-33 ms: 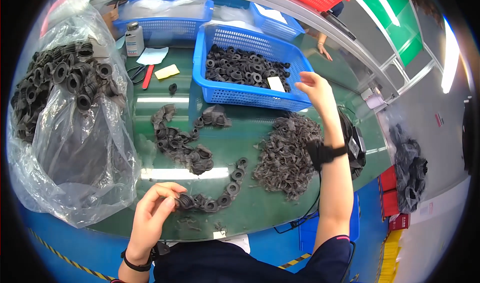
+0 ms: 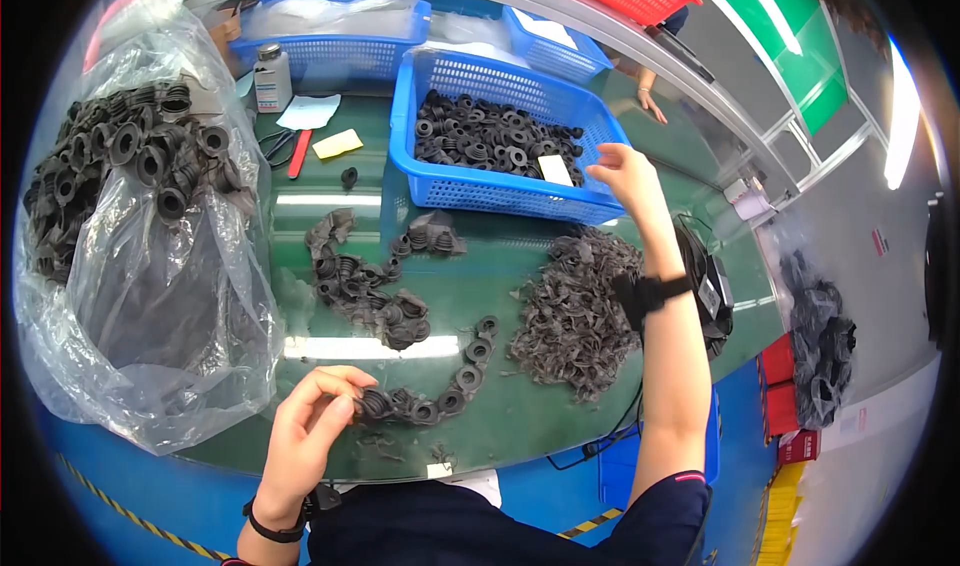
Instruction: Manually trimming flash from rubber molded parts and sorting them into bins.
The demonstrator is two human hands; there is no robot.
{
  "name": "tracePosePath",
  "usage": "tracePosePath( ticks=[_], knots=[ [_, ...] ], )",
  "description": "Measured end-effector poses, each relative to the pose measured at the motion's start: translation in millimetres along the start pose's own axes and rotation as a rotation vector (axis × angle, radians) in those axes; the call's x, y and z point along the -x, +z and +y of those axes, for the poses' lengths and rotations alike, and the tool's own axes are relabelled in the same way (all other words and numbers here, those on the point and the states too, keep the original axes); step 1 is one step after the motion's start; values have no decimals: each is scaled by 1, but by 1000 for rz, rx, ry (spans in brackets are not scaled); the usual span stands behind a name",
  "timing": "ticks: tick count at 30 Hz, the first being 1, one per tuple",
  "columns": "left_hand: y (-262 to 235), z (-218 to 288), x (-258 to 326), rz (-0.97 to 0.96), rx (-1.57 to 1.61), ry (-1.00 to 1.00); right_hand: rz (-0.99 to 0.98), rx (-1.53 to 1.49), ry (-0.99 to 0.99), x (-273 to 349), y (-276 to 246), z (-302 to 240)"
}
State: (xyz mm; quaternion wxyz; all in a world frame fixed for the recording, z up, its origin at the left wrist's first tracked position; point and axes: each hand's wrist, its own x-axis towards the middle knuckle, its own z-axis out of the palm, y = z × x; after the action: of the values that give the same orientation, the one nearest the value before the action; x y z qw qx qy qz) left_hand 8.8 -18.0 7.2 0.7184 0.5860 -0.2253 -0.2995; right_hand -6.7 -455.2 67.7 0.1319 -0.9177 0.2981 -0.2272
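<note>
My left hand pinches the near end of a curved strip of joined black rubber rings lying on the green table. My right hand hovers with fingers apart and nothing in them over the right corner of a blue basket filled with loose black rubber rings. A black band sits on that wrist. Between the hands lie more joined ring strips and a heap of thin black rubber trimmings.
A large clear plastic bag of black rubber parts fills the left. Behind it are a small bottle, red-handled scissors, a yellow note and more blue baskets. Another person's hand rests beyond the rail.
</note>
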Motion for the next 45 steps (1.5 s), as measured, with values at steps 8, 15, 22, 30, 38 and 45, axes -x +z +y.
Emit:
tracePosePath(
  ticks=[8,15,22,30,38,45],
  knots=[
    [-5,-1,10,-13,67,-38,-310,225,156,-46,46,10],
    [-3,-3,8,-50,66,-60,-120,-8,113,-44,43,16],
    [-5,-10,6,-67,36,-90,-178,-1151,-10,40,-8,-106],
    [-5,-10,7,-72,53,-91,-421,-1282,-69,122,-22,-165],
    [-9,-14,10,-67,76,-108,-498,-1297,-80,132,-19,-177],
    [-14,-15,13,-71,80,-101,-532,-1247,-92,129,-15,-189]
  ],
)
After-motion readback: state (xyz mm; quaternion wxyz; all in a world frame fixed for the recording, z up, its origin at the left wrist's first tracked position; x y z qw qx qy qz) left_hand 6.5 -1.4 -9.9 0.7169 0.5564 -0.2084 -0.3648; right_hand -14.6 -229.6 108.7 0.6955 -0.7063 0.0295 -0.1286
